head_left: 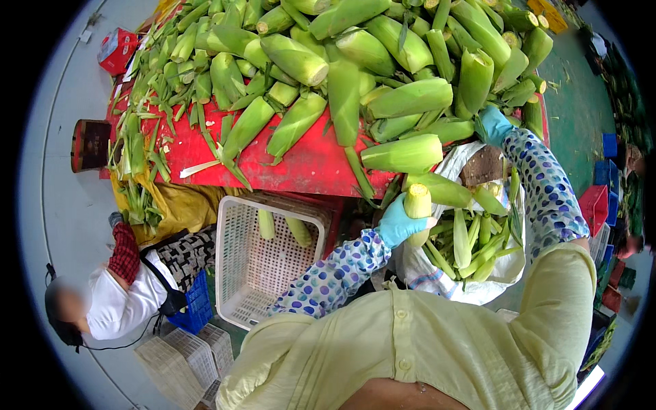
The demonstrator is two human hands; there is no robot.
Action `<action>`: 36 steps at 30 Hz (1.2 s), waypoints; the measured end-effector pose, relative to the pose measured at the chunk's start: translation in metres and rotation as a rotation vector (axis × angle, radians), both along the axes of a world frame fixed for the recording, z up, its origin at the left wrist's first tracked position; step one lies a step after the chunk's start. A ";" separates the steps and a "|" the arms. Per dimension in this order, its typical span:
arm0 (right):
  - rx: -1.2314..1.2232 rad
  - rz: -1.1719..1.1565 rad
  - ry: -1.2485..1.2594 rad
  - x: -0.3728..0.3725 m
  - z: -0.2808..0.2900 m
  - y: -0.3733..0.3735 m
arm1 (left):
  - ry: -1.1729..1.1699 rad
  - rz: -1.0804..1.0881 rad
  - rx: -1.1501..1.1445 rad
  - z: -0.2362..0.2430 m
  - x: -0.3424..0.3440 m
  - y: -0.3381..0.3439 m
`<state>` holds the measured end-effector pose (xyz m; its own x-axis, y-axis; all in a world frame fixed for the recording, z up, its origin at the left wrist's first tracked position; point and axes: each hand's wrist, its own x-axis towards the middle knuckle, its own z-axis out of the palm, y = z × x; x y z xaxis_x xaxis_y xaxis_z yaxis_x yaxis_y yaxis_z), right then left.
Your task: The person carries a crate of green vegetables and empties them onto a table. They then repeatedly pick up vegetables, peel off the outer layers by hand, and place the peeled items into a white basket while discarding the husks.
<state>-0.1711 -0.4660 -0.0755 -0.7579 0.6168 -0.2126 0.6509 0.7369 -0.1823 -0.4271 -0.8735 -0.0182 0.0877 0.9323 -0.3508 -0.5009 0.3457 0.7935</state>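
My left hand, in a light blue glove, is wrapped round a pale, trimmed ear of corn held upright over the sack's left edge. At the table's right front edge, my right hand, also gloved, is against the corn pile; its fingers are mostly hidden. Green unhusked ears are heaped across the table in front of me. Below my hands, a white woven sack holds green husks and leaves. A white plastic crate to the left has two pale green ears inside.
The red tabletop shows along its front, with leaf scraps on its left. Another person works at the left beside a yellow sheet. Stacked crates stand at lower left. Blue and red bins line the right.
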 end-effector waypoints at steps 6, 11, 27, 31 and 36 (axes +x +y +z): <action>0.209 0.161 -0.461 -0.008 0.008 0.002 | 0.125 0.011 0.066 -0.014 0.008 0.004; 0.376 0.376 -0.514 -0.028 0.042 -0.015 | 0.044 0.009 0.049 -0.005 0.006 0.003; 0.108 -0.108 -0.620 -0.021 0.286 -0.140 | 0.074 -0.122 0.064 0.033 0.014 0.008; -0.112 0.010 0.330 0.043 0.244 -0.230 | 0.142 -0.191 0.083 0.060 0.024 -0.004; -0.168 -0.176 0.555 0.060 0.191 -0.370 | 0.271 -0.407 0.166 0.067 0.040 -0.010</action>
<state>-0.1113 -0.8364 0.1155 -0.6734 0.7350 0.0799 0.5349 0.5590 -0.6336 -0.3869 -0.8839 0.0490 0.3811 0.8868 -0.2614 -0.1206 0.3280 0.9369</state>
